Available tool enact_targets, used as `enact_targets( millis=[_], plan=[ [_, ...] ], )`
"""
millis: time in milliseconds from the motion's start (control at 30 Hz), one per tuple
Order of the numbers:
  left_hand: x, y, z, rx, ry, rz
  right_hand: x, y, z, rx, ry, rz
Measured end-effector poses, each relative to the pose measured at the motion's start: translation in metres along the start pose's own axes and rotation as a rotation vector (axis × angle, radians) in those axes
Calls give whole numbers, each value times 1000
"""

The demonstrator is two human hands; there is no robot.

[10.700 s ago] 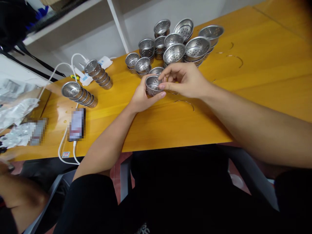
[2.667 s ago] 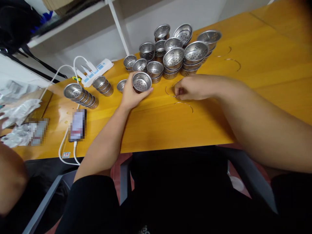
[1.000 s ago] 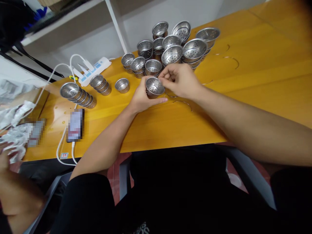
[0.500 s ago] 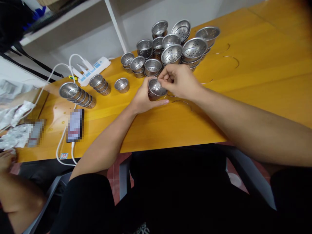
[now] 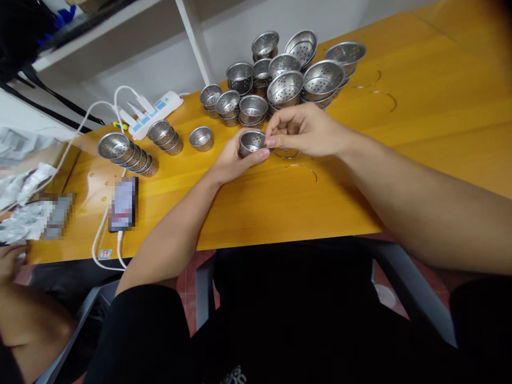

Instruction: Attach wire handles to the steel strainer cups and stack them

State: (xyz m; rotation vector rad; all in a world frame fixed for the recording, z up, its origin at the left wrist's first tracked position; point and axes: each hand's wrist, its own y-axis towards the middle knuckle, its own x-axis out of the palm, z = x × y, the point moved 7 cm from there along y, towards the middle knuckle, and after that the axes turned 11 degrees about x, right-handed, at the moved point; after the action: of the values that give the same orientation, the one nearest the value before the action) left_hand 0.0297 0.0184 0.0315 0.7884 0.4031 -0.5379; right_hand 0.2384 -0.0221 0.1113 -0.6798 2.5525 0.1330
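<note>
The person in front of me has the left hand [image 5: 232, 160] curled around a small perforated metal cup [image 5: 252, 142], thumb along its near side, keeping a firm hold just above the table [image 5: 248, 213]. The cup's mouth faces up, and its holed inner wall shows. The right hand [image 5: 269, 143] brings thumb and forefinger close together at the rim; I can't tell whether they pinch the rim or something thin. Thin curved wire [image 5: 302, 166] lies just below that hand.

A single cup [image 5: 201, 138] stands open to the left, its holed inside visible. Beyond it, cups sit nested in a short stack [image 5: 165, 137] and a longer, leaning stack [image 5: 127, 153]. Behind the hands crowds a cluster of wider cups [image 5: 285, 89], many set one inside another.
</note>
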Motion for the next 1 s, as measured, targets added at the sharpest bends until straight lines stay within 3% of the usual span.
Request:
enact_targets(
  millis=[267,633,767,1000],
  plan=[
    [-1,0,5,98,140,-6,6,3,3,52,69,5],
    [0,0,2,20,68,6,10,3,1,97,108,-2],
    [0,-2,-3,59,76,1,10,2,-1,67,72,8],
    [-10,-6,-24,67,164,61,-4,-4,-1,-4,-123,203]
  ],
)
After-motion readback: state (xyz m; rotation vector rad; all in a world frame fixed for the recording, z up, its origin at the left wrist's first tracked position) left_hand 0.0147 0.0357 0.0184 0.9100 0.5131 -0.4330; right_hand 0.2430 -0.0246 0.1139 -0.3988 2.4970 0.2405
